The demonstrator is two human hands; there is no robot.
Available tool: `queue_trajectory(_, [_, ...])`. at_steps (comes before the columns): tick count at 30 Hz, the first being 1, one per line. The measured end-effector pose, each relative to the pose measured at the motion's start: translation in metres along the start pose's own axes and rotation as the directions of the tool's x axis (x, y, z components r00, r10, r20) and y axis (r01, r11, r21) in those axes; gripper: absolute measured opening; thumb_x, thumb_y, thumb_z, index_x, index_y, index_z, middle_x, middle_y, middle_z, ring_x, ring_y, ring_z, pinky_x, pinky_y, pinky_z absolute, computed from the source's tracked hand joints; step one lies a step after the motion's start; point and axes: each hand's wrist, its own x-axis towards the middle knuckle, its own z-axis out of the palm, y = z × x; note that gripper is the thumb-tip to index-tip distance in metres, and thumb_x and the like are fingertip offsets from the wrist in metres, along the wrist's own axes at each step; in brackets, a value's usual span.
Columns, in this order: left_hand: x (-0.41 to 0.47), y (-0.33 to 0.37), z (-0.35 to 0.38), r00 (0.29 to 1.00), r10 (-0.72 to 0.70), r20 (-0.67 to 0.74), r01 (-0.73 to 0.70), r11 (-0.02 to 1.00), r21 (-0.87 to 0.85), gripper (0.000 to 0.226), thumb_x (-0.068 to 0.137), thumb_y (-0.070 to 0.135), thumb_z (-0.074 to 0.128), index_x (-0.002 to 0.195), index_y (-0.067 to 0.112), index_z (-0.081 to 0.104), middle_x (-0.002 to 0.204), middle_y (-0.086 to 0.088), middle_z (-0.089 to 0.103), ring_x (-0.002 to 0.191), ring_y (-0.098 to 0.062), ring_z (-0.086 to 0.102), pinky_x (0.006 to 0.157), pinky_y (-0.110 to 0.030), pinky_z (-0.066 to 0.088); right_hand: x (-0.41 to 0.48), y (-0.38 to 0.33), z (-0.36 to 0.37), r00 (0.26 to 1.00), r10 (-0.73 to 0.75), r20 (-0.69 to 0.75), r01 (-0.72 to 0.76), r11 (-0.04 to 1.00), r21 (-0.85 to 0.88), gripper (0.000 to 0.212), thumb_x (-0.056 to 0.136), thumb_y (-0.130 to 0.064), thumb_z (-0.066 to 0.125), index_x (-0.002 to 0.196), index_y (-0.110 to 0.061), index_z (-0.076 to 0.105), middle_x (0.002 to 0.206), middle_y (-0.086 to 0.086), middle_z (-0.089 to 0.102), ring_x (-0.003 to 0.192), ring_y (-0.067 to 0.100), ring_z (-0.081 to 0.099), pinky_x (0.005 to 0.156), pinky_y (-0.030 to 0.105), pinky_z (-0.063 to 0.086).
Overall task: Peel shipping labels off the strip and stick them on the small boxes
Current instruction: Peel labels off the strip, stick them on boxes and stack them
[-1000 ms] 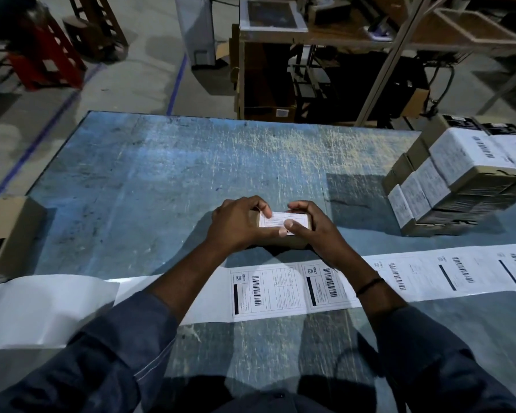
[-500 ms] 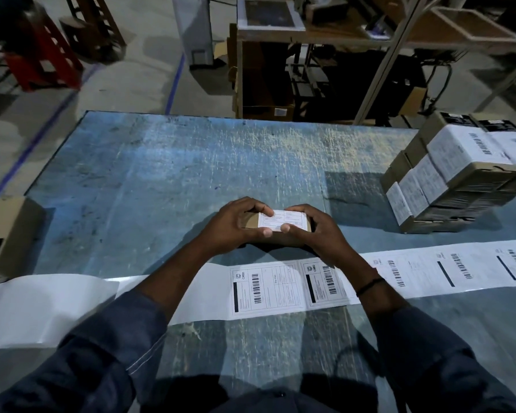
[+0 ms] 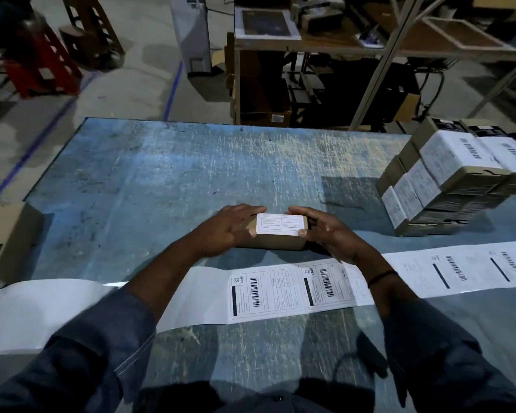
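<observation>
Two grips, left hand (image 3: 230, 231) and right hand (image 3: 331, 235), round the ends of the small box (image 3: 276, 243); strip (image 3: 280, 293) just nearside, tabletop (image 3: 191, 174) beyond.

Blue scratched table (image 3: 167, 174) fills the mid frame. Large cardboard box (image 3: 9, 234) with a black print sits on the table's left edge, partly cut off. Concrete floor beyond the table's far edge. Blue floor line (image 3: 173, 84) runs away from the far edge, and a second blue line (image 3: 33, 147) slants off the table's far left corner. Red stand (image 3: 39, 64) and brown wooden stand (image 3: 93, 34) are well beyond that corner. White cabinet (image 3: 191, 31) stands beyond the far edge, near the middle. Wooden bench (image 3: 355, 46) is just behind the far edge to the right, with a dark framed panel (image 3: 265, 23) on top and a cardboard carton (image 3: 265, 114) underneath. Slanted metal bar (image 3: 382, 61) crosses in front of the bench. Bench clutter is too dark to tell.
</observation>
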Motion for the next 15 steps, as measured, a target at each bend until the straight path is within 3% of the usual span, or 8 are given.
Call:
queue_trajectory(2, [-0.008,0.002,0.011,0.993,0.046,-0.108,0.001,0.914,0.405,0.063,0.101,0.046,0.030,0.160,0.024,0.037,0.159,0.003,0.046,0.150,-0.023,0.032,0.128,-0.051,0.004,-0.003,0.002,0.013,0.983,-0.065,-0.174,0.017,0.964,-0.266,0.060,0.098,-0.023,0.066,0.154,-0.018,0.043,0.156,-0.001,0.047,0.144,0.016,0.045,0.120,0.039,0.037])
queue_trajectory(3, [-0.012,0.006,0.018,0.988,0.064,-0.142,0.023,0.844,0.536,0.065,0.101,0.045,0.022,0.161,0.022,0.033,0.162,0.002,0.043,0.153,-0.028,0.027,0.127,-0.057,0.000,-0.006,0.005,0.021,0.958,-0.149,-0.246,0.013,0.877,-0.481,0.057,0.103,-0.032,0.057,0.156,-0.018,0.039,0.160,0.001,0.042,0.147,0.016,0.040,0.123,0.039,0.032])
queue_trajectory(4, [-0.015,0.010,0.025,0.982,0.071,-0.173,0.050,0.792,0.609,0.066,0.103,0.045,0.018,0.162,0.020,0.031,0.164,0.001,0.039,0.155,-0.031,0.023,0.126,-0.060,0.000,-0.009,0.010,0.029,0.930,-0.244,-0.275,-0.007,0.736,-0.677,0.057,0.106,-0.038,0.045,0.157,-0.014,0.037,0.161,0.006,0.040,0.148,0.020,0.037,0.124,0.039,0.030])
queue_trajectory(6, [-0.016,0.015,0.039,0.969,0.063,-0.238,0.106,0.766,0.634,0.063,0.107,0.047,0.015,0.162,0.020,0.029,0.167,0.000,0.034,0.156,-0.031,0.021,0.126,-0.061,0.000,-0.015,0.023,0.047,0.870,-0.405,-0.281,-0.070,0.462,-0.884,0.058,0.106,-0.034,0.031,0.156,-0.005,0.037,0.159,0.017,0.042,0.147,0.033,0.040,0.121,0.043,0.034])
queue_trajectory(9, [-0.016,0.016,0.051,0.935,0.101,-0.340,0.163,0.730,0.664,0.057,0.109,0.042,0.026,0.158,0.018,0.038,0.164,-0.004,0.040,0.154,-0.034,0.028,0.126,-0.061,0.005,-0.016,0.046,0.061,0.755,-0.600,-0.266,-0.134,0.256,-0.957,0.050,0.104,-0.016,0.043,0.152,0.001,0.043,0.151,0.023,0.050,0.138,0.042,0.050,0.110,0.051,0.047])
queue_trajectory(12, [-0.018,0.012,0.060,0.900,0.190,-0.393,0.172,0.675,0.718,0.048,0.107,0.032,0.046,0.152,0.015,0.049,0.157,-0.006,0.050,0.150,-0.036,0.036,0.124,-0.063,0.014,-0.017,0.057,0.053,0.700,-0.688,-0.191,-0.131,0.139,-0.982,0.051,0.098,-0.003,0.052,0.150,-0.002,0.048,0.146,0.018,0.058,0.130,0.040,0.058,0.099,0.051,0.053])
queue_trajectory(15, [-0.022,0.011,0.061,0.849,0.300,-0.435,0.150,0.652,0.743,0.045,0.099,0.022,0.065,0.143,0.014,0.059,0.149,-0.005,0.059,0.145,-0.036,0.044,0.121,-0.065,0.022,-0.020,0.055,0.045,0.618,-0.775,-0.133,-0.142,0.057,-0.988,0.044,0.097,-0.003,0.055,0.141,-0.005,0.060,0.134,0.015,0.067,0.117,0.039,0.065,0.084,0.048,0.055])
